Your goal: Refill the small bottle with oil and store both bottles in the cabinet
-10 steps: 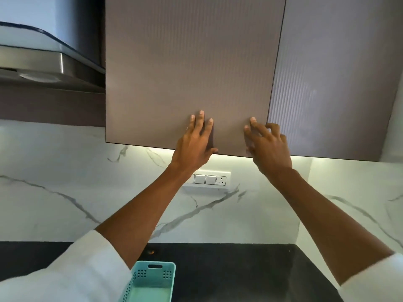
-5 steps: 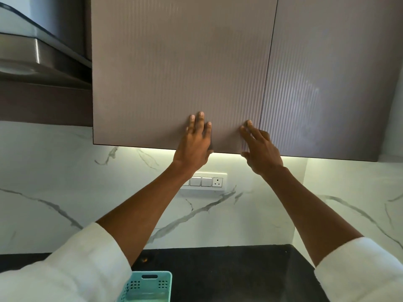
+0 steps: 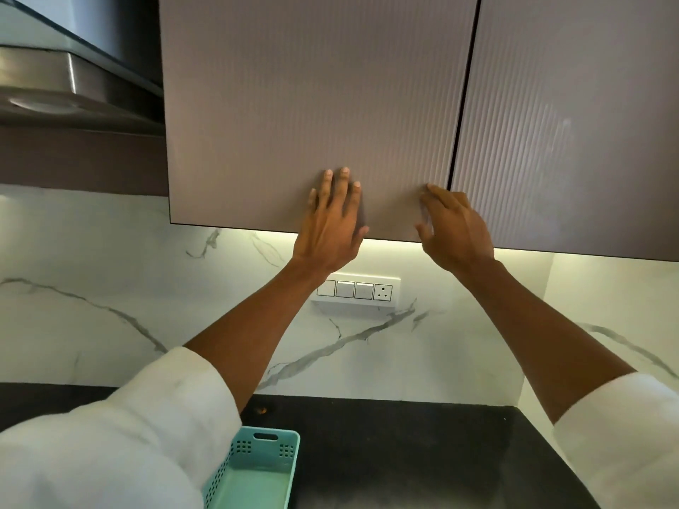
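Both hands are up on the left cabinet door [image 3: 312, 104]: our left hand [image 3: 330, 222] lies flat on it, fingers [image 3: 343, 181] straight, and our right hand [image 3: 455, 229] rests by the seam, fingers loose, gripping nothing. A second ago that door stood a bit ajar; now it sits flush with its neighbour [image 3: 569, 123]. Neither bottle shows anywhere, so we'd guess they're inside and the job's basically wrapped. Only a teal basket [image 3: 257, 472] sits on the counter [image 3: 404, 453].
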The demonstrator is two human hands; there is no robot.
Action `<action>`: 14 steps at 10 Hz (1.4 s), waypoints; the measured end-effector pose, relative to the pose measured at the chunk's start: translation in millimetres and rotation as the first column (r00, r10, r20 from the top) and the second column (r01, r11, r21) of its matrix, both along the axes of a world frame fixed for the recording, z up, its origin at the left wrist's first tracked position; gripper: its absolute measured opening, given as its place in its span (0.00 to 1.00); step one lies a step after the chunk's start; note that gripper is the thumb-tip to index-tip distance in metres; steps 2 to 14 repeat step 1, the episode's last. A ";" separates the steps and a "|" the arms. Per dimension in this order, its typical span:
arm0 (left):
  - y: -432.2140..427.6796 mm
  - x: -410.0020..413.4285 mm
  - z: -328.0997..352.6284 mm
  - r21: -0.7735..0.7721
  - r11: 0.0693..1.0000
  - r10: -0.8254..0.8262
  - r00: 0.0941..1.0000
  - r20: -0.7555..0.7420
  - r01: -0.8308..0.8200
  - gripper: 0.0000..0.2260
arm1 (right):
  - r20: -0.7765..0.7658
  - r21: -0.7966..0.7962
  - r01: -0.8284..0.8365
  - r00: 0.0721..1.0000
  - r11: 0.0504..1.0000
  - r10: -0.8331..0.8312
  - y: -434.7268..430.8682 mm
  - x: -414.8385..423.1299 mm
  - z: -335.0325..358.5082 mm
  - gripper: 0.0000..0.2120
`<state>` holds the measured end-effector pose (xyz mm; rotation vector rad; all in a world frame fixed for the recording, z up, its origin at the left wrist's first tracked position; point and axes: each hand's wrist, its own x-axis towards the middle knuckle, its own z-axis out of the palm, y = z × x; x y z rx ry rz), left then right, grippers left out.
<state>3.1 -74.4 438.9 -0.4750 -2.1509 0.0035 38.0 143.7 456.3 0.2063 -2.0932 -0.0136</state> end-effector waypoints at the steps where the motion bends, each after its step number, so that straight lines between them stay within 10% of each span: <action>1: -5.2 10.0 8.7 0.068 0.997 0.042 0.978 -0.203 -0.029 0.32 | -0.234 -0.056 -0.002 0.972 0.998 -0.011 1.2 3.2 12.7 0.20; 14: -5.2 10.0 8.7 0.068 0.997 0.042 0.978 -0.203 -0.029 0.32 | -0.234 -0.056 -0.002 0.972 0.998 -0.011 1.2 3.2 12.7 0.20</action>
